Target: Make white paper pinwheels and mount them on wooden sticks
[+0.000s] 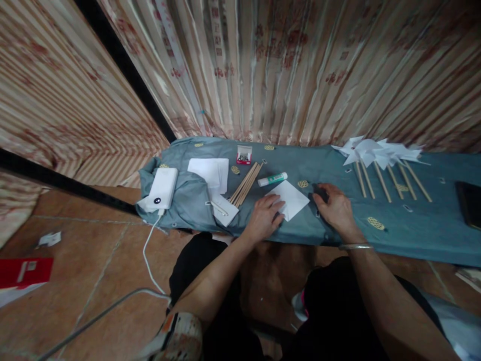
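A white paper square (292,199) lies on the cloth-covered table, turned with a corner toward me. My left hand (264,216) rests on its left side, fingers spread and bent over the edge. To the right of the paper is my right hand (335,206), a bracelet on its wrist. Its fingers curl around a small dark thing (321,192) that I cannot make out. Just behind the paper lies a glue stick (273,179). Several wooden sticks (246,184) lie side by side to the left of it.
Finished paper pinwheels (370,153) on sticks lie at the right, near a dark phone-like object (469,203). A red box (244,156) of small metal pieces stands behind. Leftward are white paper sheets (206,170), a small white pad (226,210) and a cabled power bank (164,188).
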`<state>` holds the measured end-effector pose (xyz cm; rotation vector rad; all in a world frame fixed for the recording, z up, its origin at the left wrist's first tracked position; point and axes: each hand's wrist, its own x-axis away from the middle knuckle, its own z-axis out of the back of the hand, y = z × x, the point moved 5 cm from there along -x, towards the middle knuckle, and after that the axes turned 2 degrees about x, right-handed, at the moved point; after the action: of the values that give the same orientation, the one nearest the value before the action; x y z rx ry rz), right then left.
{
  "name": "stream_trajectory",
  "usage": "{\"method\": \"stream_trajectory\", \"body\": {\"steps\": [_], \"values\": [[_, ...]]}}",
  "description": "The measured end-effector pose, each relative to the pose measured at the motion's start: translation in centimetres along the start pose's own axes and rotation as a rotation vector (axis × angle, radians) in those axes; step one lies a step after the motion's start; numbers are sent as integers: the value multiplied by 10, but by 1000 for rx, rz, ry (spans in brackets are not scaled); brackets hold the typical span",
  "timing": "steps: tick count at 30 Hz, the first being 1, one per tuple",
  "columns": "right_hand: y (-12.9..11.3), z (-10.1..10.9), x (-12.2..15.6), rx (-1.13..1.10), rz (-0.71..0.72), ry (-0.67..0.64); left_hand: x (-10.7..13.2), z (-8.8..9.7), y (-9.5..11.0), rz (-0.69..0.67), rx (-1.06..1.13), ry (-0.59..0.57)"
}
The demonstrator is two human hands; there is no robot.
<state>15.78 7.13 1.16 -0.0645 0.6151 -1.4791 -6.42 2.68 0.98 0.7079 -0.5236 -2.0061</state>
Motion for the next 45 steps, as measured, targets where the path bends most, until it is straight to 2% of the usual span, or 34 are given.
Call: {"method": "stream_trajectory", "body": {"steps": [6, 10, 13, 17, 22, 29, 33, 37, 41, 43, 45], "values": [[-17, 8, -3, -23, 49, 56, 23, 57, -23, 52, 65, 315], [-29, 7, -3, -66, 71, 85, 33, 87, -51, 187, 56, 416], [-36, 1, -4, -96, 80, 88, 35, 95, -70, 316, 65, 437], [-44, -10, -5, -130, 88, 84, 30, 87, -80, 395, 103, 430], [-49, -24, -6, -187, 80, 65, 16, 67, -72, 374, 148, 414], [-48, -32, -14, -247, 56, 95, -34, 41, -51, 275, 66, 330], [-52, -33, -15, -261, 60, 65, -59, 32, -55, 287, -34, 270], [-54, -33, -16, -274, 50, 29, -72, 28, -64, 314, -79, 229], [-52, -26, -20, -341, 15, 66, -69, 32, -62, 346, 109, 328], [-49, -22, -22, -455, -58, 72, -61, 31, -56, 379, 321, 369], [-48, -22, -23, -676, -180, 18, -51, 25, -46, 446, 584, 360]]}}
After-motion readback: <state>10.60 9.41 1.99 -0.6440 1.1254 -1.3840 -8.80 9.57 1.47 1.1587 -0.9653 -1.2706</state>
